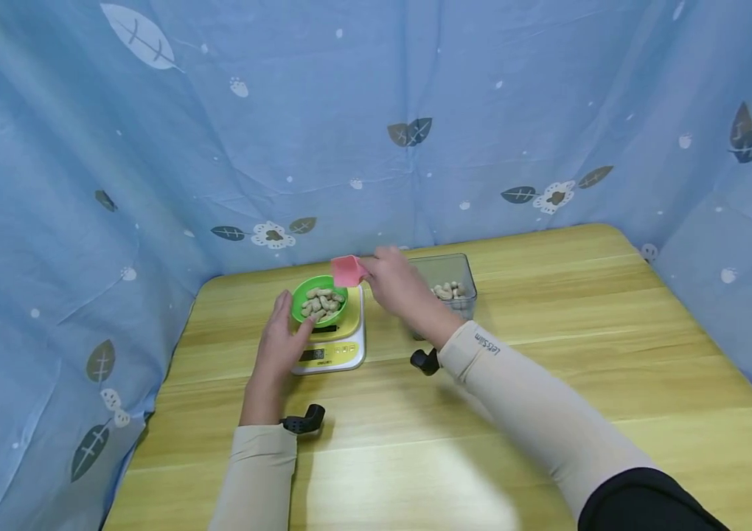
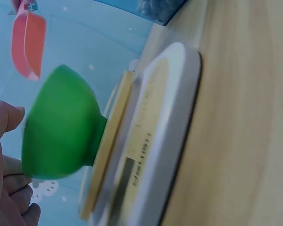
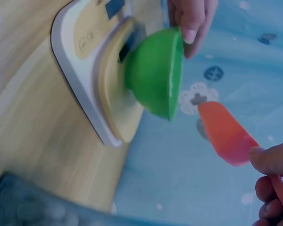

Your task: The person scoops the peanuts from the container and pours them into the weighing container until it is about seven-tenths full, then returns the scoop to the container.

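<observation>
My left hand (image 1: 281, 335) rests at the left side of a green bowl (image 1: 339, 308), with its fingers and thumb spread about the rim. Peanuts in their shells (image 1: 323, 302) lie in the bowl, which stands on a yellow and white kitchen scale (image 1: 354, 354). In my right hand (image 1: 394, 284) I grip the handle of a small pink scoop (image 1: 347, 271) just above the bowl's right rim. The right wrist view shows the scoop (image 3: 226, 134) tilted beside the open side of the bowl (image 3: 151, 70); whether anything lies in it cannot be told.
A clear grey plastic box (image 1: 445, 262) with more peanuts (image 1: 449, 290) stands right of the scale, partly behind my right hand. The wooden table (image 1: 582, 317) extends to the right and front. A blue patterned curtain (image 1: 349, 110) hangs round its far sides.
</observation>
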A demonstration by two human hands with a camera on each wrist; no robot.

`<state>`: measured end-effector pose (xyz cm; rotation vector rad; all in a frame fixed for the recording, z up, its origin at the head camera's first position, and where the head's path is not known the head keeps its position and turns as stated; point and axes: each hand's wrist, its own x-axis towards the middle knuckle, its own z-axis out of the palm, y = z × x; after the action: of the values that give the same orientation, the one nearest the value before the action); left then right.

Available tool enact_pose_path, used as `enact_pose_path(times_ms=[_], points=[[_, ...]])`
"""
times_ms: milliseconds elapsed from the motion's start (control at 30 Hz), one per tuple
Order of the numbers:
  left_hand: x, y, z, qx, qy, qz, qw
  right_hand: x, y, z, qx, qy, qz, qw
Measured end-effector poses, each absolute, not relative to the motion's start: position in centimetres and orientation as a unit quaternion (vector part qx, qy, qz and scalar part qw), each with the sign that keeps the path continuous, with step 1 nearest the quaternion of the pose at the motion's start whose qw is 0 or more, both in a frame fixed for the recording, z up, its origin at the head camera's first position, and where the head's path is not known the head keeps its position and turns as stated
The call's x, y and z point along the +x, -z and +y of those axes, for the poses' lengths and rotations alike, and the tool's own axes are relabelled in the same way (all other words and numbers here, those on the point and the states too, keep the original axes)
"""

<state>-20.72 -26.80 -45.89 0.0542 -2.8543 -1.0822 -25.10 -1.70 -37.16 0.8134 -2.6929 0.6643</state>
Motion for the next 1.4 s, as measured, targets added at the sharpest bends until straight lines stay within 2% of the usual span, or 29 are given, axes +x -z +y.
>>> enact_pose_path(times_ms=[133, 333, 567, 800, 1067, 1400], points=[[-21.1, 45.2, -26.5, 0.005, 0.353, -0.934, 0.054, -25.2, 36.5, 0.2, 0.258, -0.285, -0.919, 0.093], [-21.9, 43.7, -24.9, -0.028, 0.345, -0.936, 0.064, -25.1, 35.8, 3.4, 0.234, -0.305, -0.918, 0.094], [-22.5, 42.1, -20.7, -0.089, 0.346, -0.932, 0.059, -24.2, 35.2, 7.5, 0.211, -0.312, -0.924, 0.066], [-22.9, 41.9, -16.6, -0.156, 0.348, -0.924, 0.043, -24.2, 35.3, 11.0, 0.170, -0.343, -0.923, 0.027], [-23.0, 43.1, -13.8, -0.185, 0.330, -0.925, 0.029, -25.0, 37.5, 10.8, 0.167, -0.358, -0.919, 0.000], [-22.6, 44.0, -12.9, -0.176, 0.334, -0.926, 0.029, -25.4, 39.9, 9.4, 0.203, -0.345, -0.915, 0.045]])
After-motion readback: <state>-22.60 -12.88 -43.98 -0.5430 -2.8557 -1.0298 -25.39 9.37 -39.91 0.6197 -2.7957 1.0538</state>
